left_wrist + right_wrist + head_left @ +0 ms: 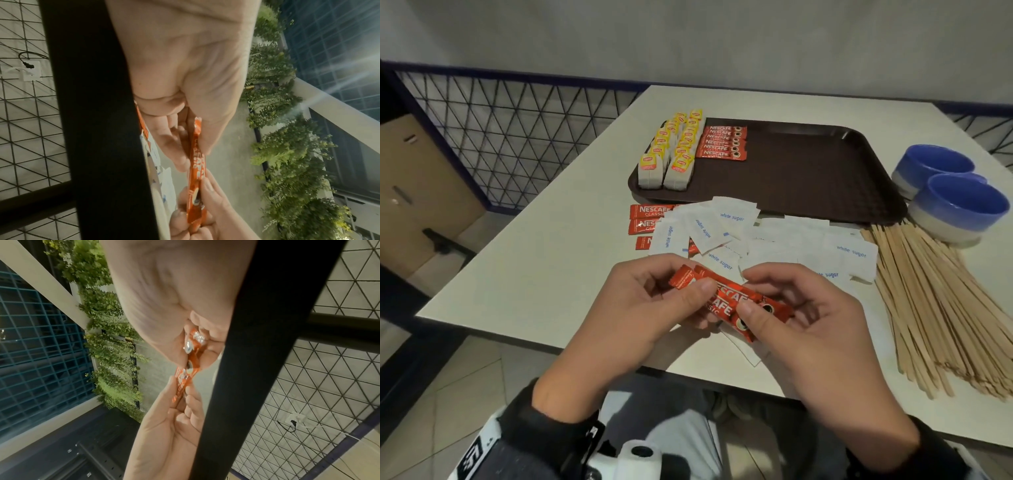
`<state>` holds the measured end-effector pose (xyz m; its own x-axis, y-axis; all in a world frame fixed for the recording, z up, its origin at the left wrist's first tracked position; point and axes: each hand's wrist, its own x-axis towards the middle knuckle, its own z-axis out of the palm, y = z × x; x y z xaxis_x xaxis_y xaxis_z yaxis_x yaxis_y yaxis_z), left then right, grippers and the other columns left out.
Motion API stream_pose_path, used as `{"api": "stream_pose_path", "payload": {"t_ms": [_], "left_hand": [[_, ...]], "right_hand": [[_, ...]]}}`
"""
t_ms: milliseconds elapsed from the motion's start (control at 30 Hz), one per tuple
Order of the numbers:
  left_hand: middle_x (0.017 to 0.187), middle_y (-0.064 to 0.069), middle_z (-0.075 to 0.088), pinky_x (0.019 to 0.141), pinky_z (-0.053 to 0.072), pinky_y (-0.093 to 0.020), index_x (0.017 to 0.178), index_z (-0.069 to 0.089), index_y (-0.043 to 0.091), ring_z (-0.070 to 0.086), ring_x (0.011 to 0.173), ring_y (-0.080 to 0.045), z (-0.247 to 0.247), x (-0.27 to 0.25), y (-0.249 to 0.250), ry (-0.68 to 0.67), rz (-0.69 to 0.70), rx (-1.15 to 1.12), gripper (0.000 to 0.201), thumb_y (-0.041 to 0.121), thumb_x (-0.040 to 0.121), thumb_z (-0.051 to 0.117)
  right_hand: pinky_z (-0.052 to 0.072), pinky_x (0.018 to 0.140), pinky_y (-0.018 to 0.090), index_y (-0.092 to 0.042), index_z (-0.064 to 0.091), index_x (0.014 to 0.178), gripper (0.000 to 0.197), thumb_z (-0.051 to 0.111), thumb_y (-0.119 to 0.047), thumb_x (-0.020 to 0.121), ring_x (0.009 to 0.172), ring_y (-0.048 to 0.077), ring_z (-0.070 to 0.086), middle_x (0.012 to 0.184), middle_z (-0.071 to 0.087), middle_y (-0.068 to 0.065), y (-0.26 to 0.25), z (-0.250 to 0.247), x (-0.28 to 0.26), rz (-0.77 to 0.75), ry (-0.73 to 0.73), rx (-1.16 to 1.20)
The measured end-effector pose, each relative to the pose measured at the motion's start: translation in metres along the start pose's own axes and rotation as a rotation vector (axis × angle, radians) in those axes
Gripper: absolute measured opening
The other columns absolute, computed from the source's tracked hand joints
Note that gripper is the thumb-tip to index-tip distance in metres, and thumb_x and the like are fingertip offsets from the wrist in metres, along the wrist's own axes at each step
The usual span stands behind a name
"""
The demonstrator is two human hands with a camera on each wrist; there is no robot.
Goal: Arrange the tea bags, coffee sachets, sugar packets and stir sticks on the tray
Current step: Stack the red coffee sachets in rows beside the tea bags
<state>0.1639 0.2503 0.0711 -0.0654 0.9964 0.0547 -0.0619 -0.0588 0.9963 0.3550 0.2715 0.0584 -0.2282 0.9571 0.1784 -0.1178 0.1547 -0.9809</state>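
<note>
While the fingers of the left hand and right hand pinch a small stack of red coffee sachets above the surface, sugar packets lie just beyond, stir sticks to the right, tea bags on the tray.

Tea bags on tray
</note>
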Motion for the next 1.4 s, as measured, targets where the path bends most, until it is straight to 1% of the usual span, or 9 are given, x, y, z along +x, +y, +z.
{"api": "stream_pose_path", "payload": {"t_ms": [167, 333, 600, 700, 833, 1000, 1167, 1300, 1400], "left_hand": [[0.081, -0.024, 0.074, 0.073, 0.061, -0.050, 0.088, 0.075, 0.003, 0.068, 0.062, -0.028, 0.000, -0.001, 0.001, 0.017, -0.025, -0.072, 0.011, 0.009, 0.079, 0.075], [0.087, -0.021, 0.076, 0.070, 0.063, -0.045, 0.089, 0.073, 0.002, 0.072, 0.064, -0.031, -0.002, -0.001, -0.001, 0.027, -0.046, -0.091, 0.011, -0.001, 0.079, 0.075], [0.101, -0.017, 0.076, 0.069, 0.063, -0.040, 0.104, 0.076, 0.009, 0.076, 0.075, -0.033, -0.005, 0.000, -0.003, 0.019, -0.041, -0.061, 0.027, 0.002, 0.077, 0.077], [0.103, -0.014, 0.075, 0.070, 0.064, -0.042, 0.101, 0.077, 0.013, 0.077, 0.081, -0.035, -0.005, 0.000, -0.004, 0.008, -0.033, -0.048, 0.027, 0.006, 0.076, 0.078], [0.100, -0.014, 0.075, 0.070, 0.063, -0.044, 0.096, 0.076, 0.014, 0.076, 0.079, -0.036, -0.005, 0.000, -0.004, -0.004, -0.014, -0.038, 0.023, 0.010, 0.073, 0.080], [0.098, -0.013, 0.075, 0.071, 0.062, -0.044, 0.093, 0.076, 0.016, 0.075, 0.074, -0.037, -0.005, -0.004, -0.007, -0.002, 0.001, -0.052, 0.019, 0.006, 0.077, 0.079], [0.092, -0.009, 0.077, 0.068, 0.063, -0.038, 0.086, 0.076, 0.020, 0.074, 0.069, -0.035, -0.007, -0.007, -0.001, 0.014, 0.009, -0.081, 0.017, 0.011, 0.073, 0.079], [0.093, -0.007, 0.076, 0.069, 0.064, -0.045, 0.089, 0.076, 0.022, 0.075, 0.074, -0.038, -0.008, -0.008, 0.001, 0.051, 0.036, -0.119, 0.020, 0.014, 0.071, 0.079], [0.090, -0.003, 0.078, 0.063, 0.063, -0.037, 0.085, 0.076, 0.023, 0.077, 0.074, -0.030, -0.013, -0.006, 0.005, 0.252, 0.109, -0.138, 0.017, 0.022, 0.068, 0.076]], "right_hand": [[0.059, 0.069, 0.022, -0.017, 0.075, 0.097, 0.023, 0.070, 0.002, 0.087, 0.084, 0.008, 0.072, 0.091, 0.075, 0.001, -0.001, 0.000, -0.002, 0.006, 0.068, -0.012], [0.060, 0.060, 0.027, -0.025, 0.077, 0.095, 0.025, 0.069, -0.002, 0.090, 0.077, 0.013, 0.071, 0.090, 0.075, -0.002, 0.000, 0.002, -0.007, -0.032, 0.071, -0.089], [0.060, 0.065, 0.027, -0.031, 0.079, 0.098, 0.028, 0.073, -0.007, 0.086, 0.079, 0.018, 0.072, 0.094, 0.075, -0.001, 0.002, 0.002, -0.009, -0.046, 0.061, -0.102], [0.062, 0.071, 0.031, -0.036, 0.078, 0.101, 0.036, 0.075, -0.004, 0.085, 0.085, 0.017, 0.072, 0.099, 0.075, -0.003, 0.003, 0.005, -0.010, -0.059, 0.040, -0.150], [0.061, 0.081, 0.050, -0.040, 0.076, 0.103, 0.038, 0.073, -0.005, 0.087, 0.084, 0.021, 0.071, 0.100, 0.074, -0.003, 0.001, 0.005, -0.010, -0.059, 0.056, -0.225], [0.059, 0.085, 0.030, -0.042, 0.074, 0.106, 0.035, 0.075, -0.015, 0.084, 0.098, 0.013, 0.070, 0.104, 0.075, -0.008, 0.003, 0.004, -0.013, -0.059, 0.068, -0.255], [0.059, 0.083, 0.028, -0.042, 0.073, 0.103, 0.026, 0.072, -0.028, 0.081, 0.100, 0.015, 0.071, 0.104, 0.075, -0.009, 0.006, 0.010, -0.011, -0.122, 0.088, -0.342], [0.058, 0.077, 0.024, -0.041, 0.077, 0.093, 0.032, 0.076, -0.011, 0.081, 0.093, 0.012, 0.070, 0.095, 0.076, -0.008, -0.003, 0.011, -0.010, -0.147, 0.078, -0.413], [0.059, 0.077, 0.023, -0.034, 0.080, 0.089, 0.034, 0.078, -0.003, 0.076, 0.087, 0.013, 0.072, 0.090, 0.078, -0.005, -0.039, 0.009, 0.007, -0.106, 0.046, -0.396]]}}
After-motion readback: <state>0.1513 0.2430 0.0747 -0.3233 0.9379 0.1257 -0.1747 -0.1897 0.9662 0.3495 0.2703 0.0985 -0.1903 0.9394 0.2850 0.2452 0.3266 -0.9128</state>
